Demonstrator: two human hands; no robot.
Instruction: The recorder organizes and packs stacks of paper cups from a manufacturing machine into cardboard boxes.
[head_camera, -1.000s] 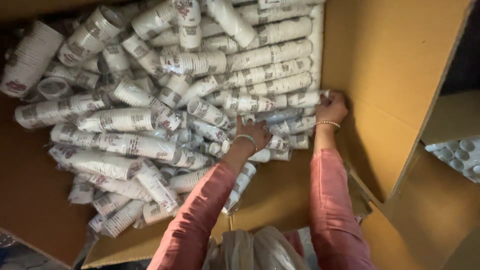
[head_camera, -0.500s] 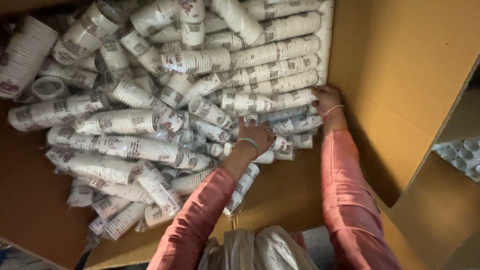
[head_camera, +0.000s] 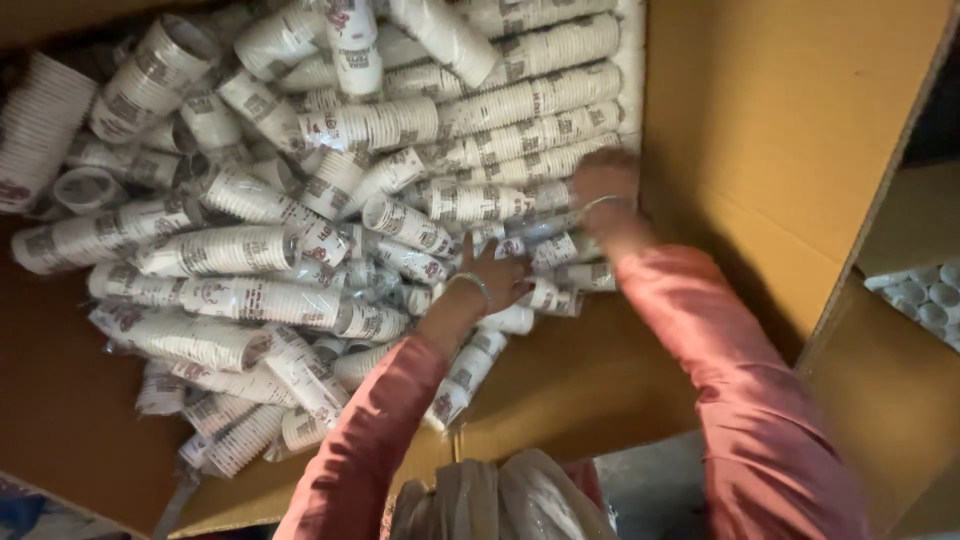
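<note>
Many stacks of white paper cups (head_camera: 300, 300) lie in a heap inside a big brown cardboard box (head_camera: 790, 130). Each stack is a long roll of cups pushed one into the next, and many rolls sit in thin clear wrap. The cups have small dark and red prints on their sides. The rolls point all ways, some across, some slanted, and they fill the upper and left part of the box.

The left hand (head_camera: 497, 272) rests on top of the rolls near the middle of the heap. Its fingers are spread and lie flat on the cups, and it grips nothing that can be seen. The right hand (head_camera: 603, 180) is farther in, close to the tall right wall of the box. It is blurred, so you cannot tell how far open it is or if it holds a roll. Both wrists wear a thin bangle, and both arms have pink sleeves (head_camera: 730, 400).

A pale crumpled plastic bag (head_camera: 500, 500) sits at the bottom edge, between the arms. Past the box wall on the right is another box with more white cups (head_camera: 925, 300) standing upright.
</note>
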